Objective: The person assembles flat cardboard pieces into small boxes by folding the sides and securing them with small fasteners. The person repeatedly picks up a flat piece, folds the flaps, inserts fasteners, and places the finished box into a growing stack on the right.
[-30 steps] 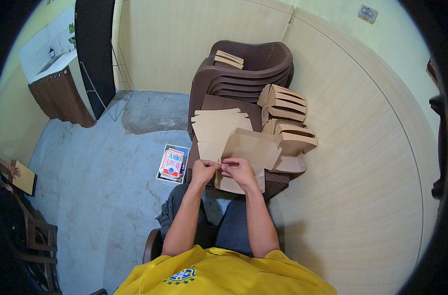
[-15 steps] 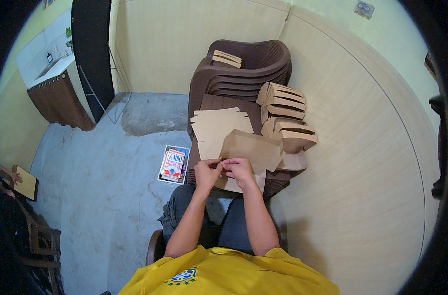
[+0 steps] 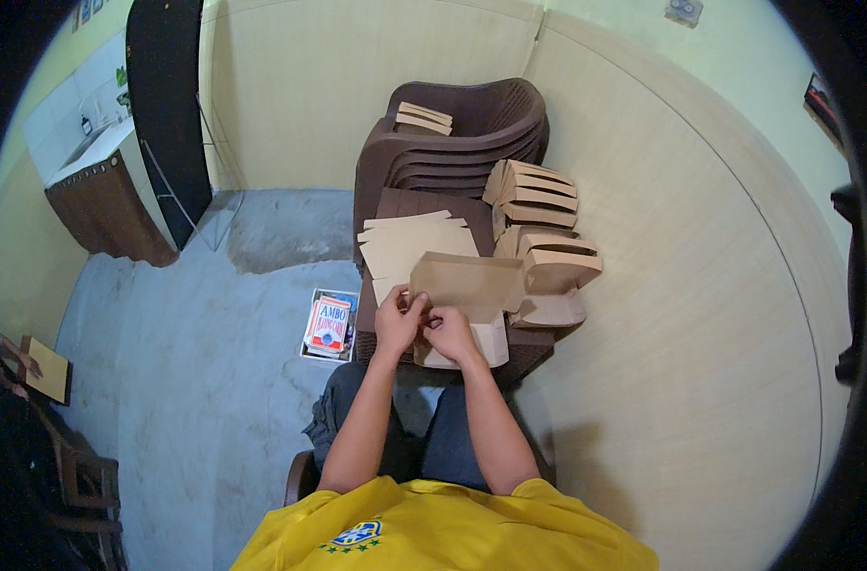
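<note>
Grip, head view: your left hand (image 3: 398, 319) pinches the left corner of an open carton (image 3: 467, 281), thumb against fingers. Your right hand (image 3: 449, 335) sits curled at that same corner; its fingertips are hidden, so you cannot tell from here whether they clasp the card or merely press it. Both hands meet there, probably because a folded corner needs bracing from two sides.

Item, carton: kraft brown, at the near edge of the seat, just in front of your knees. Its large panel leans up away from you, seemingly to leave the base and corner within reach.

Item, chair stack (image 3: 452, 152): dark brown plastic, nested, its seat serving you as a worktop.

Item, flat blanks (image 3: 395, 247): pale card, fanned on the seat beyond your left hand, likely for easy picking.

Item, folded cartons (image 3: 543, 186): two groups at the seat's right side, tucked one into another, presumably to save room.

Item, small card stack (image 3: 424, 119): on the upper chair, apart from the rest.

Item, white bin (image 3: 324, 358): on the floor left of the seat, packets inside, outside your elbow room.

Item, co-worker's hand (image 3: 29, 362): far left, on a tan board (image 3: 50, 378).
</note>
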The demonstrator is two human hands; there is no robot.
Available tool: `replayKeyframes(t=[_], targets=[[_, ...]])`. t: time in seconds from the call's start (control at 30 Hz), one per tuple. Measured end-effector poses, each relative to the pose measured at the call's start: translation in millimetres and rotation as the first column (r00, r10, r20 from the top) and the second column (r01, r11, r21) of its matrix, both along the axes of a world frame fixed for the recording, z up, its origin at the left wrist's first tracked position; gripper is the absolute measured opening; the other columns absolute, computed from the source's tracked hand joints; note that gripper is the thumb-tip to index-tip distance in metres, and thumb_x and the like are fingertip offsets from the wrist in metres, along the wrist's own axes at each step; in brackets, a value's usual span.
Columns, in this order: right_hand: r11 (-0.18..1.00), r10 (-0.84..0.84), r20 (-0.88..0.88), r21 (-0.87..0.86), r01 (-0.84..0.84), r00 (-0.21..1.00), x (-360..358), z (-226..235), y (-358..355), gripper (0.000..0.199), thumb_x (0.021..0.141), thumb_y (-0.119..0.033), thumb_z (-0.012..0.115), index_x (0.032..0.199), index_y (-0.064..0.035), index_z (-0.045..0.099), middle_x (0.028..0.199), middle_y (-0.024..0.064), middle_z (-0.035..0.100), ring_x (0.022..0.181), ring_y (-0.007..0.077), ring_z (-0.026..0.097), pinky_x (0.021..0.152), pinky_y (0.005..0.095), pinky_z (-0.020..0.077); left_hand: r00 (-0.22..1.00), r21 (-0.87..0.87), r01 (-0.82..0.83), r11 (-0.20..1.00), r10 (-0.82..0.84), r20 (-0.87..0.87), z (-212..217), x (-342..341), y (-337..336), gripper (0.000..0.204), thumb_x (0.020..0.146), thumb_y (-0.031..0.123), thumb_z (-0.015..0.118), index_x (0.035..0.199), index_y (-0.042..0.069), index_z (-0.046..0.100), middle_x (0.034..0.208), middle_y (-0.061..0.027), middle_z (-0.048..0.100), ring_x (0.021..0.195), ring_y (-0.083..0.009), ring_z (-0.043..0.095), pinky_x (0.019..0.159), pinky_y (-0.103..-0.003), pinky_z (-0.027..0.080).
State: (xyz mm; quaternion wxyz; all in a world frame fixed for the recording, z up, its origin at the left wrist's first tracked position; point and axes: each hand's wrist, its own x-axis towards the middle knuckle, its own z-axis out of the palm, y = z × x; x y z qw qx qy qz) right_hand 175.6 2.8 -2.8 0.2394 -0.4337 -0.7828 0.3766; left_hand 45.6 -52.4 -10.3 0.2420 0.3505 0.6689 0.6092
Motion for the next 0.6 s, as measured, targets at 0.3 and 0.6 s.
replayKeyframes(t=[0.3,0.6], targets=[[0.67,-0.463,-0.231,0.541,0.508,0.856,57.3,50.8,4.3,0.067,0.082,-0.015,0.086,0.139,-0.0013,0.053,0.13,0.0216,0.064,0.113,0.0402,0.065,0.105,0.0477,0.05,0.988,0.173,-0.12,0.978,0.101,0.114,-26.6,-16.7,-10.0,0.035,0.11,0.029,0.064,0.119,-0.004,0.068,0.104,-0.0172,0.076,0.1,-0.0292,0.072,0.093,-0.042,0.054],[0.964,-0.225,-0.596,-0.251,0.088,0.771,56.1,58.2,17.2,0.083,0.093,0.003,0.078,0.162,-0.0019,0.033,0.148,0.0188,0.059,0.136,0.0261,0.059,0.116,0.0395,0.0478,0.987,0.192,-0.15,0.97,0.138,0.077,3.3,-22.5,-22.1,0.041,0.101,0.011,0.072,0.139,0.004,0.058,0.134,-0.0233,0.067,0.123,-0.0375,0.067,0.106,-0.045,0.051]])
